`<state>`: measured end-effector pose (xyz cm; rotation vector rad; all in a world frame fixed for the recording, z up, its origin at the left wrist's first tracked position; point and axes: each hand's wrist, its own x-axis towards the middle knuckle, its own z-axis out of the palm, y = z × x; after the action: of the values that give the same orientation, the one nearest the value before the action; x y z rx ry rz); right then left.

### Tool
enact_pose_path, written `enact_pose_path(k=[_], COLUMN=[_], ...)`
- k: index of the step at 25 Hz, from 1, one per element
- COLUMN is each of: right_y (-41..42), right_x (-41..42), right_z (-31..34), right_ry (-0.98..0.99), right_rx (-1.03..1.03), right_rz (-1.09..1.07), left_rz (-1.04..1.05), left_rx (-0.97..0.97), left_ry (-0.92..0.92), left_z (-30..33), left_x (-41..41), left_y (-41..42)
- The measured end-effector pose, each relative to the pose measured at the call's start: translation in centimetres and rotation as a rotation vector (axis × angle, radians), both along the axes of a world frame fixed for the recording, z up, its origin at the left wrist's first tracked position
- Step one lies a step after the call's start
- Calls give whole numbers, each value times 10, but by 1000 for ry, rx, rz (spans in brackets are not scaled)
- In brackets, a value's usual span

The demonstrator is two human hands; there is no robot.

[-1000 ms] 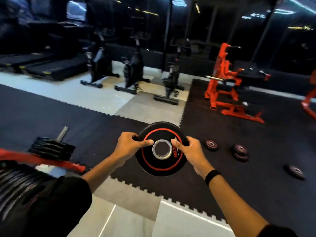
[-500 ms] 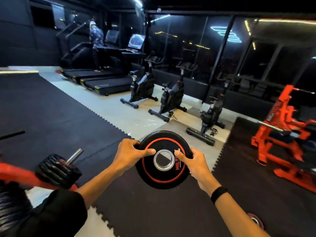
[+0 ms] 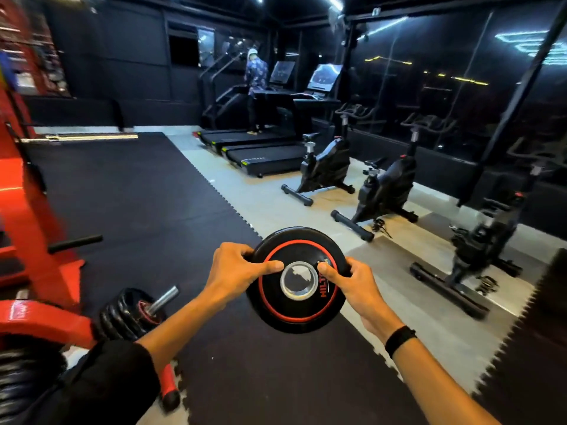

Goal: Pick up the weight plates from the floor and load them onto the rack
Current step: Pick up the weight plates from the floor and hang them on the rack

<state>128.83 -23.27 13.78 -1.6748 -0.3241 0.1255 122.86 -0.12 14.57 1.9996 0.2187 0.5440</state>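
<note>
With arms outstretched, both hands grip the weight plate.

Head-worn view, facing forward-down, hands close

The red rack runs off the left edge of the frame, blurred, its upper part unseen. Stacked plates on its peg are partly hidden behind the left forearm. The rightmost exercise bike is smeared by motion. Fingers behind the weight plate are hidden.
</note>
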Motion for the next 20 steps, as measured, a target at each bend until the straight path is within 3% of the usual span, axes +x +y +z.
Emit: enact_pose_path(k=[5,10,15,20], right_y=[32,106,209,325], right_x=[158,266,372,479], right_z=[26,33,1,18], right_ry=[-4,-22,-14,-53], right_rx=[-6,-33,-53,-56], right_rz=[177,412,586,798], left_rz=[170,393,597,774], left_rx=[-5,13,57,44], left_ry=[-8,-18,13,-25], left_z=[15,20,-1,-2], left_x=[110,175,252,332], left_y=[19,70,139,223])
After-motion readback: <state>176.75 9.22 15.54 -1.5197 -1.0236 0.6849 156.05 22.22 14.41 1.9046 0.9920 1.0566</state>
